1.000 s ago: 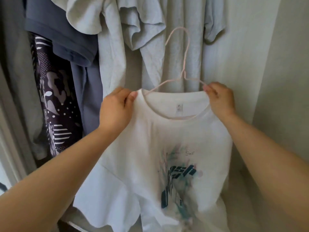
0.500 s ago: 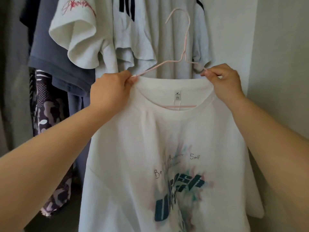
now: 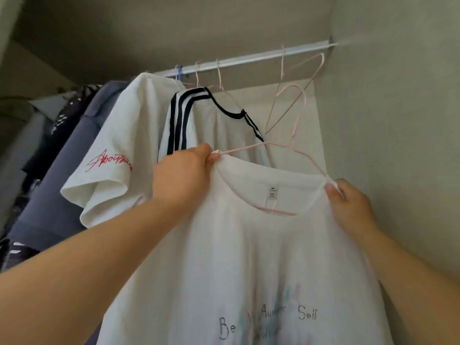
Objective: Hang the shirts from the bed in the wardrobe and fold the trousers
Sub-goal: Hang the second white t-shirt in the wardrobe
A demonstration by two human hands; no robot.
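Lifted shirt nearer rail; hem cut off, print blurred.

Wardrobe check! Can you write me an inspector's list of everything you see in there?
Surface: nothing seen; only the wardrobe rail overhead.
Job's things: white shirt on a pink hanger, hook below the rail, not yet hung. Trousers: nothing seen.
Clutter: striped shirt, red-lettered shirt and blue garment hang on the rail; bare hangers at its right end.
Grips: left hand pinches one shoulder with the hanger arm; right hand pinches the other.
Cables: nothing seen.
Surroundings: plain wardrobe wall on the right.
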